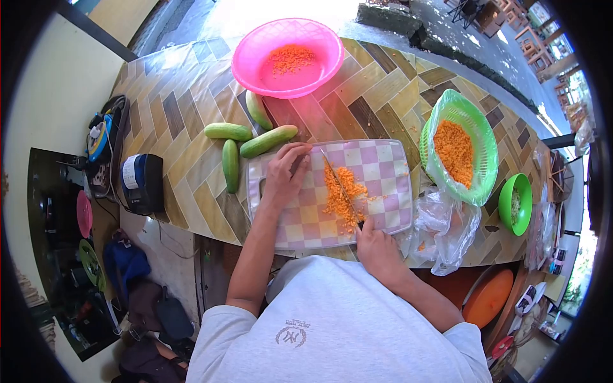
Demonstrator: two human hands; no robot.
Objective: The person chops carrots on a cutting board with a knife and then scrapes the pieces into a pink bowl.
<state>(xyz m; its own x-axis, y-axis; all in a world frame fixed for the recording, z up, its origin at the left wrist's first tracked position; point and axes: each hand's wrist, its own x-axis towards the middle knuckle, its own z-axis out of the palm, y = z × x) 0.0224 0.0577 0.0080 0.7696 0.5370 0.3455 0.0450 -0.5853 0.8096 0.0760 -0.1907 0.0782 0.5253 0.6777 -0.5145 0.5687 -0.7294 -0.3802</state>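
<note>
My right hand (380, 250) grips the dark handle of a knife (341, 188) at the near edge of the checkered cutting board (297, 226). The blade slants away to the upper left, across a heap of finely chopped orange vegetable, which looks like carrot (335, 198). On the board's left part rests my left hand (286, 173), its fingers bent and partly spread, with a gap showing between them. Its fingertips are near the knife's tip. Whether a small bit lies under them is hard to see. Several green cucumbers (268, 141) lie just beyond the board's left corner.
A pink basin (246, 64) with orange bits stands at the far side. To the right are a plastic-lined green basket (488, 163) of chopped orange pieces, a crumpled clear bag (440, 233) and a small green bowl (523, 198). A dark boxy device (147, 185) sits at the left edge.
</note>
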